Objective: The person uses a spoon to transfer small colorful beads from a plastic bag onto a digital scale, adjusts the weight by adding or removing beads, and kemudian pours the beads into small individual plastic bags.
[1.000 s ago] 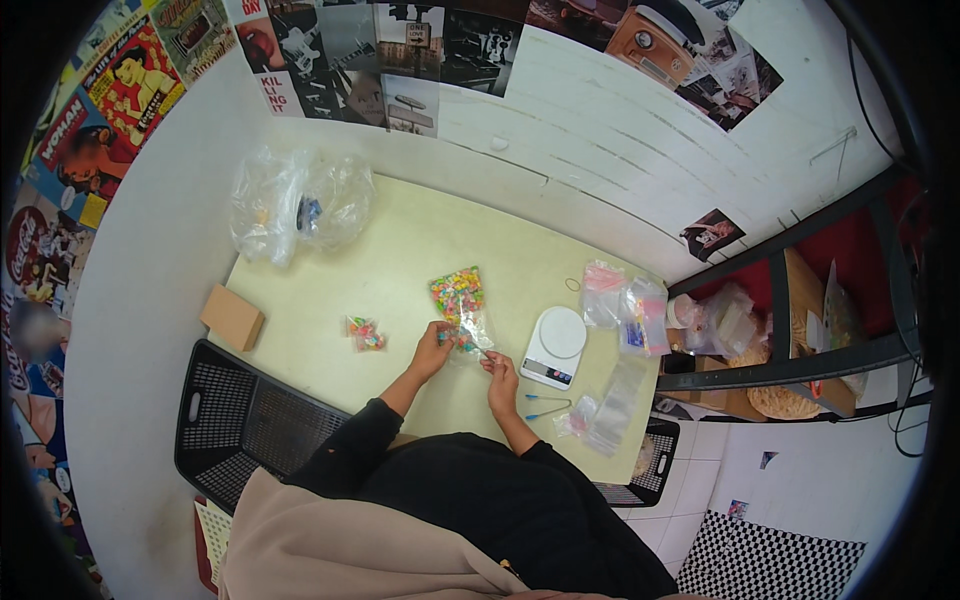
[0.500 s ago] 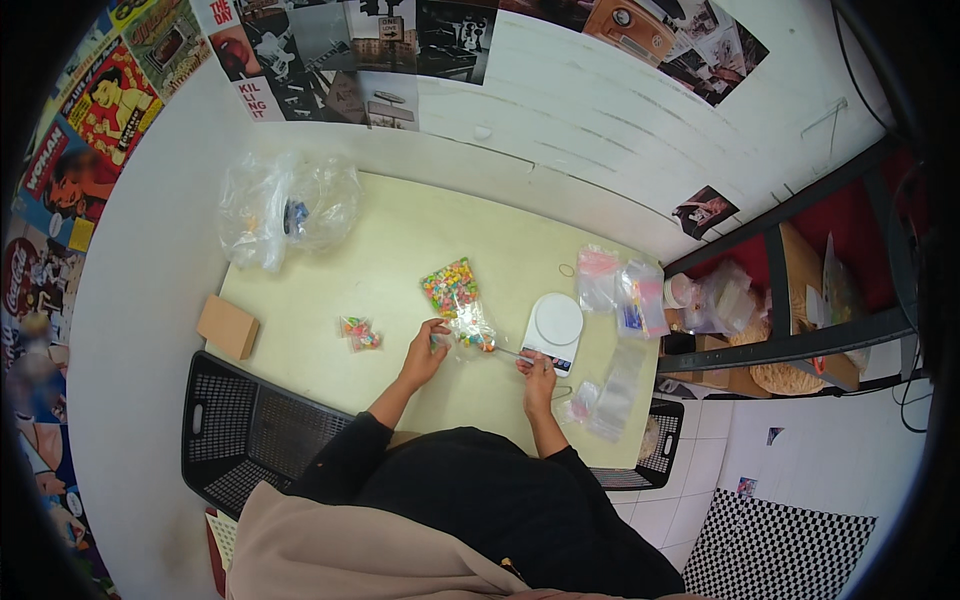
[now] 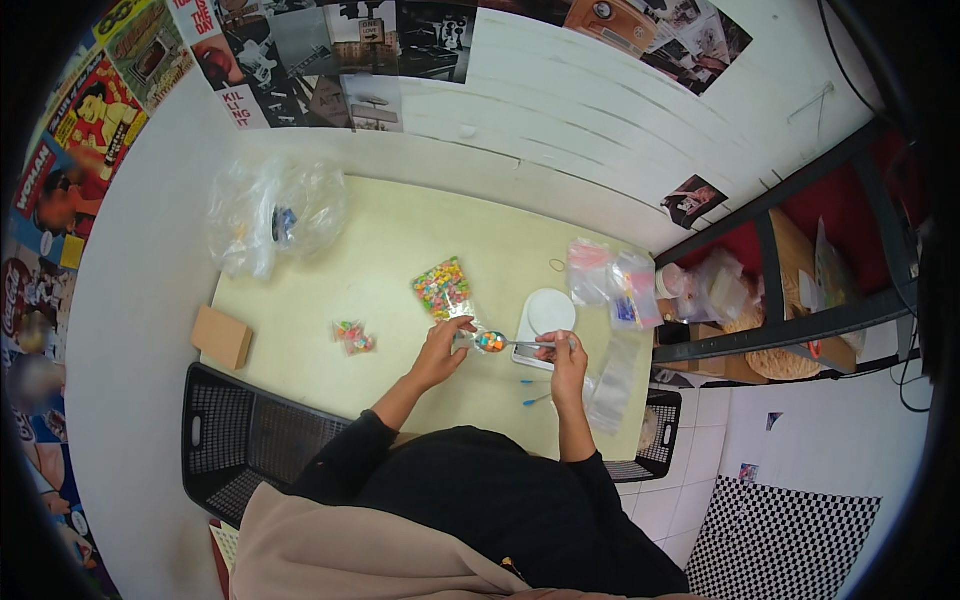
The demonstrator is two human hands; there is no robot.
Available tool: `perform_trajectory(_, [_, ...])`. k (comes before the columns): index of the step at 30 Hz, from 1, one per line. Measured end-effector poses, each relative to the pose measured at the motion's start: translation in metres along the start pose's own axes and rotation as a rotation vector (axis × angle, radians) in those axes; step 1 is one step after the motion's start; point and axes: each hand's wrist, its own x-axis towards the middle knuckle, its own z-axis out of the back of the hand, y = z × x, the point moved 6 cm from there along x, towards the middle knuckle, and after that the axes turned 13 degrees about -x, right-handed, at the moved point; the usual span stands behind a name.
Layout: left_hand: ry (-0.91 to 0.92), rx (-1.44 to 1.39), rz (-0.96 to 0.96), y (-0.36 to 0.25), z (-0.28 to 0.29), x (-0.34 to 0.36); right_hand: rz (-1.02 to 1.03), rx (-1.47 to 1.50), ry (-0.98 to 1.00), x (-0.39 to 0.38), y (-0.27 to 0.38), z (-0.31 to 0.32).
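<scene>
My right hand (image 3: 566, 362) grips the handle of a metal spoon (image 3: 527, 344), held level above the table. Its bowl carries several colourful candies (image 3: 491, 341). Close to the spoon's bowl, my left hand (image 3: 440, 353) is closed with the fingertips on what looks like a small clear plastic bag (image 3: 463, 341), partly hidden by the fingers. Just beyond that hand lies a larger clear bag of multicoloured candies (image 3: 442, 286), its mouth toward me. Small filled candy packets (image 3: 353, 337) lie to the left. A white kitchen scale (image 3: 550, 313) stands beyond my right hand.
Empty clear bags (image 3: 610, 395) and other packets (image 3: 632, 290) lie along the table's right side. Two blue-tipped thin objects (image 3: 530, 403) sit near my right wrist. A big plastic bag (image 3: 275, 220), a cardboard box (image 3: 222, 337) and a black crate (image 3: 255, 425) are on the left.
The spoon has come out of the larger candy bag with candies in its bowl. My right hand has shifted right, and my left hand has moved right toward the spoon's bowl.
</scene>
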Motion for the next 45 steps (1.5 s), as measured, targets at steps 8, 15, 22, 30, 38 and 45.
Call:
perform_trajectory(8, [0.006,-0.087,-0.031,-0.006,-0.013,0.018,0.414,-0.609,0.180,-0.019,0.086,-0.055])
perform_trajectory(15, [-0.073,-0.242,-0.011,0.001,-0.014,0.022,0.797,-0.762,0.298,-0.035,0.115,-0.076])
perform_trajectory(22, [-0.173,-0.322,0.058,0.017,-0.007,0.025,0.500,-0.514,0.140,-0.013,0.107,-0.050])
perform_trajectory(30, [-0.161,-0.316,0.055,0.025,-0.001,0.027,0.397,-0.400,-0.007,0.035,0.073,-0.011])
perform_trajectory(38, [-0.194,-0.318,0.009,0.043,-0.004,0.014,0.054,-0.796,-0.336,0.087,-0.005,0.133])
perform_trajectory(45, [-0.144,-0.376,0.125,0.039,-0.017,0.018,-0.333,-1.120,-0.226,0.066,-0.156,0.238])
